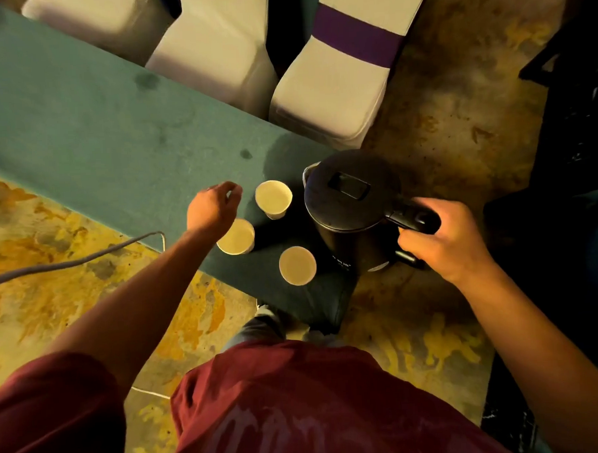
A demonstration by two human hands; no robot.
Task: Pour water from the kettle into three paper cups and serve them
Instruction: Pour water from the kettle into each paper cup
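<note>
Gripping kettle (353, 203) handle, right hand (438, 240) closed. Left hand (213, 209) loose, empty, over cup (236, 236). Three cups (274, 197) crowded at table (81, 133) corner: risk of tipping, spill.

The scene is dim and warm, yellow-tinted, with deep black along the right side. The kettle (353, 203) casts a soft dark shadow across the table (80, 126) toward its far edge. Wide-angle distortion bends the table's edges, and detail is soft and smeared, especially the chair covers (332, 88) at the top.
</note>
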